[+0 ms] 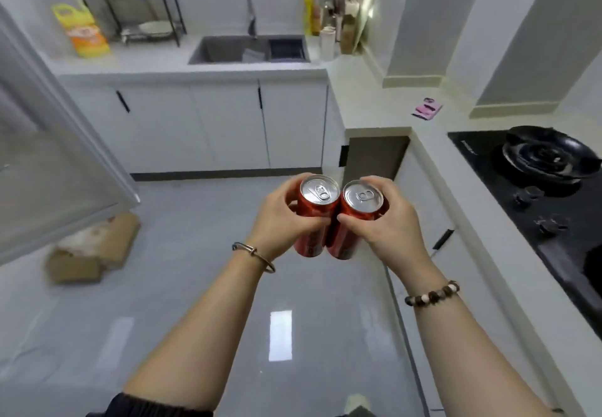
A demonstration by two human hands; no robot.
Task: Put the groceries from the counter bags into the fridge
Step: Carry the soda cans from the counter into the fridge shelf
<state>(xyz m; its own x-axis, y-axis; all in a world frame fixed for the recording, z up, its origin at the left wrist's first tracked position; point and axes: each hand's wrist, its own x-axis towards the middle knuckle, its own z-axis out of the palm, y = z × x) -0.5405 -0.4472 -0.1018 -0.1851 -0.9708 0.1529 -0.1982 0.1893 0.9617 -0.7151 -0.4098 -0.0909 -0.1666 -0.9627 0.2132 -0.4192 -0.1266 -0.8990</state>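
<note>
A small kitchen with white cupboards (228, 123) and a glossy grey floor (195, 286) fills the view. A pale worktop (358, 90) runs along the back wall and turns down the right side. In the back run sits a grey sink (228, 49) with a curved tap (246, 2) behind it. To its left stand a black dish rack (130, 9) and a yellow bag (81, 30). Bottles (312, 12) crowd the far corner. On the right run lies a small pink thing (427, 108), too blurred to identify, and nearer is a black hob (537, 188) with a dark pan (547, 152) on it. A pale door panel (49, 155) leans in from the left edge, and below it a cardboard box (94, 250) lies on the floor.

In the middle, over the floor and well clear of the worktop, the person holds two red drink cans upright and side by side, their walls touching. The left hand (277, 224) grips the left can (319, 190), its fingers (290, 190) curled round the far side and the thumb pressed across the front. The right hand (387, 224) grips the right can (362, 196) the same way, fingers (379, 183) clamped round the back and thumb on the front. Both silver tops face the camera, ring pulls flat. A metal bangle (254, 255) circles the left wrist and a bead bracelet (431, 294) the right.
</note>
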